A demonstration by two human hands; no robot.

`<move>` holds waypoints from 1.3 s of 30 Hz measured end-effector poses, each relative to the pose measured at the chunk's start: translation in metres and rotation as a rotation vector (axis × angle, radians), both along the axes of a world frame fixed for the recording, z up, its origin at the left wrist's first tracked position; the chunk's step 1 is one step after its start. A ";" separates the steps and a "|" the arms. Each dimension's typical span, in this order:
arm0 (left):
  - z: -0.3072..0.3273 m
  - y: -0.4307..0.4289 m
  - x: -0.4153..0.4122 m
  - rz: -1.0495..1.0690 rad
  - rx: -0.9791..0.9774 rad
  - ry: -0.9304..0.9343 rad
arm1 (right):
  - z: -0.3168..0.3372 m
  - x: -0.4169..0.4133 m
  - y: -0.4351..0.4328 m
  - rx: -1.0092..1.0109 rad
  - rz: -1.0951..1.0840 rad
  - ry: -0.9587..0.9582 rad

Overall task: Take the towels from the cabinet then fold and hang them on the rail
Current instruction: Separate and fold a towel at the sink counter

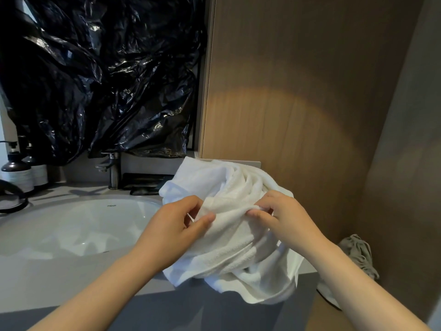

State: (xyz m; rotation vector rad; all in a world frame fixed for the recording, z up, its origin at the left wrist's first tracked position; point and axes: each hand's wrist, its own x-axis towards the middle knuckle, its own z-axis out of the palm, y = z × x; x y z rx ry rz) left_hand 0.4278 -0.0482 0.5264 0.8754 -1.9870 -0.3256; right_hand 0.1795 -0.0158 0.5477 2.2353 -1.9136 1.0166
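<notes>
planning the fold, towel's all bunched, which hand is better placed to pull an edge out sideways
Probably the left hand: it pinches a towel fold with open room over the sink beside it. The right hand also pinches, but the wooden panel crowds it.

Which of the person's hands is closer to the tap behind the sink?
Left. The left hand grips the white towel down-right of the tap; the right hand pinches the same towel farther right, by the wooden panel.
</notes>
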 end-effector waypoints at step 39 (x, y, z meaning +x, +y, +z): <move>0.013 0.013 0.007 0.239 -0.291 -0.172 | -0.012 -0.028 0.030 0.163 0.091 -0.483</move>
